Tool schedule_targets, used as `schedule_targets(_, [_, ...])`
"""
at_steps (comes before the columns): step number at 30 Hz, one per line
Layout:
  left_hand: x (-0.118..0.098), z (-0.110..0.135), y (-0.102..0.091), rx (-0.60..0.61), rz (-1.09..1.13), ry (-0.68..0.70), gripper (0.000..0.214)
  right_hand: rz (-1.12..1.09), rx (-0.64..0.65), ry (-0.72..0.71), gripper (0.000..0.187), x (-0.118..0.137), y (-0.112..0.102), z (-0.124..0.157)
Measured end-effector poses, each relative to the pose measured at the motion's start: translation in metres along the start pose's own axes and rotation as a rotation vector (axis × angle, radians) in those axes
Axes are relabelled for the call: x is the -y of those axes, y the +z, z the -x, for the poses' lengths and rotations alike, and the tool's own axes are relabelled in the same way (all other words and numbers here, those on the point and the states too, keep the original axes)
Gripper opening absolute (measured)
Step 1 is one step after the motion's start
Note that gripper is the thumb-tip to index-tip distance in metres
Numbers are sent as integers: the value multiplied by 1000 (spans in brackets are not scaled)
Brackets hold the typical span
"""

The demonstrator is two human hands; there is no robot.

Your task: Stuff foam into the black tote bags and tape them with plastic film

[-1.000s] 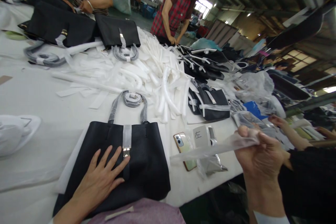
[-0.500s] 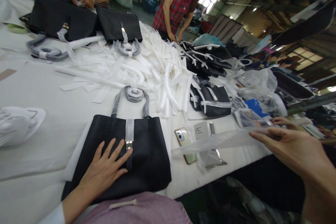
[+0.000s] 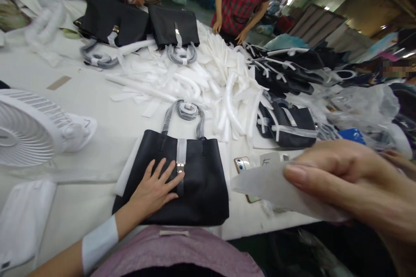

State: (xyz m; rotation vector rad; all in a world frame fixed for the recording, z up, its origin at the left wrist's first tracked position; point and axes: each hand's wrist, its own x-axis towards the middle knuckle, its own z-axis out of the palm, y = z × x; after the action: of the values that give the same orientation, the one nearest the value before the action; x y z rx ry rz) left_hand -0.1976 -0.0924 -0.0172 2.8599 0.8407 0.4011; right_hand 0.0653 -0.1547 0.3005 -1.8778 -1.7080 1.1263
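Note:
A black handbag (image 3: 204, 181) lies flat on the white table in front of me, its wrapped handles pointing away. My left hand (image 3: 158, 186) rests on it with fingers spread, the fingertips beside the gold clasp (image 3: 180, 167). A translucent strip (image 3: 182, 150) covers the strap above the clasp. On the right, my right hand (image 3: 338, 177) is raised close to the camera and pinches a thin translucent white sheet (image 3: 263, 181) between thumb and fingers. The sheet's pointed end hangs toward the bag and partly hides a phone (image 3: 241, 164).
A white fan (image 3: 29, 130) stands at left. White foam strips (image 3: 227, 104) are heaped beyond the bag. More black bags (image 3: 117, 21) lie at the back, and a smaller wrapped bag (image 3: 295, 125) at right. Two people stand across the table, their hands low. Table's near edge (image 3: 260, 229) runs below.
My view has turned left, bringing the fan into sight. My right hand has come nearer the camera with the sheet, now covering more of the phone. The left hand stays on the handbag.

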Motion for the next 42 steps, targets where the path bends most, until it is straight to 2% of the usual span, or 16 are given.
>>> schedule_targets(3, [1,0,-1,-13,12,-2,66,-347,298,-12,55,15,49,-55])
schedule_targets(7, [2,3,5,-28,42,11,59,-577,452,-128,54,-8,120,-103])
schedule_targets(12, [6,7,21,-148,57,30,55,-774,376,-129,59,-57,206,-137])
schedule_targets(14, [6,6,24,-115,60,14,55,-790,314,-110,61,-72,231,-146])
schedule_targets(16, [7,5,23,-71,62,1,53,-777,255,-109,62,-84,247,-152])
schedule_targets(19, [9,3,14,-79,97,5,53,-780,185,-116,60,-98,257,-157])
schedule_targets(22, [9,7,1,-116,203,5,47,-788,138,-135,57,-107,255,-160])
schedule_targets(24, [6,12,-8,-173,276,-56,45,-780,122,-158,57,-109,254,-161])
schedule_targets(27, [-1,19,-20,-255,366,-234,48,-740,130,-212,56,-109,252,-160])
schedule_targets(30, [-6,18,-27,-212,525,-448,36,-683,162,-290,55,-108,253,-159])
schedule_targets(32, [-6,16,-29,-160,606,-535,24,-640,174,-343,55,-107,254,-159])
schedule_targets(35, [-4,15,-27,-148,669,-551,7,-557,196,-434,54,-105,258,-160])
schedule_targets(37, [-3,17,-23,-145,698,-552,17,-495,223,-496,53,-104,257,-161])
schedule_targets(40, [-2,21,-18,-117,646,-567,29,-426,188,-510,52,-109,242,-156])
schedule_targets(42, [-1,21,-16,-87,584,-567,31,-310,6,-445,48,-119,220,-144])
